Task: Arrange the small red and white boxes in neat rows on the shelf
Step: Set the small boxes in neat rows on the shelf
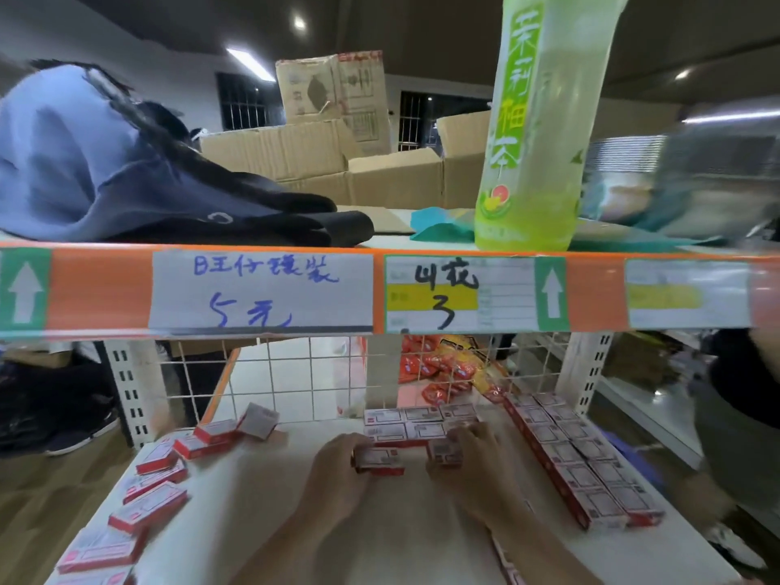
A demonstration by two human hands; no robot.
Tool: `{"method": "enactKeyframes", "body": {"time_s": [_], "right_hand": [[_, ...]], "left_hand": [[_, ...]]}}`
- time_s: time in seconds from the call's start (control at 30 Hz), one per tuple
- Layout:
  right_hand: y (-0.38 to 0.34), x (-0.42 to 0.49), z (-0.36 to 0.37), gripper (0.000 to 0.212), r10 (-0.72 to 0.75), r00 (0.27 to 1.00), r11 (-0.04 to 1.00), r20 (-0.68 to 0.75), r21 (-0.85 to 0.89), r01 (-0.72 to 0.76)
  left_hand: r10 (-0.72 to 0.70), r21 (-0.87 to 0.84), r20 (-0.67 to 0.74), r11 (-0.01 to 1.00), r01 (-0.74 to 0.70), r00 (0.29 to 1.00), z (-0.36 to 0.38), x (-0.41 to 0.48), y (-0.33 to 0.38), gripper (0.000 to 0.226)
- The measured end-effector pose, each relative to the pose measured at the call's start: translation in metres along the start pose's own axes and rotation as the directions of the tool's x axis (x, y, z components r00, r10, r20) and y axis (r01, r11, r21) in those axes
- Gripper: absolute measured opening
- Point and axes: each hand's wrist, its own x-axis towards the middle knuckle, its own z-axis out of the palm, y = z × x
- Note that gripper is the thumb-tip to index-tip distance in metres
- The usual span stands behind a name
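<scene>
Small red and white boxes lie on the white lower shelf. My left hand grips one box at the shelf's middle. My right hand holds another box just to the right of it. Behind both hands, a short block of boxes lies flat in two rows. A long double row of boxes runs along the right side of the shelf. Several loose boxes are scattered along the left edge, one tipped up near the back.
A wire grid closes the shelf's back, with red snack packets beyond it. Just above runs the orange upper shelf edge with price labels. On top stand a green tea bottle, a blue garment and cardboard boxes.
</scene>
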Motion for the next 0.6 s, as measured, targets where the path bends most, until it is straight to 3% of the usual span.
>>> {"method": "enactKeyframes", "body": {"time_s": [0.47,0.6], "right_hand": [[-0.008,0.016,0.026,0.05,-0.061,0.998,0.947,0.027,-0.314,0.066],[-0.002,0.016,0.03,0.054,-0.09,0.996,0.956,-0.029,-0.282,0.078]], "left_hand": [[0.059,0.05,-0.005,0.997,-0.058,0.998,0.012,0.007,-0.008,0.03],[0.082,0.021,-0.036,0.996,-0.081,0.996,0.012,0.006,-0.011,0.03]]}}
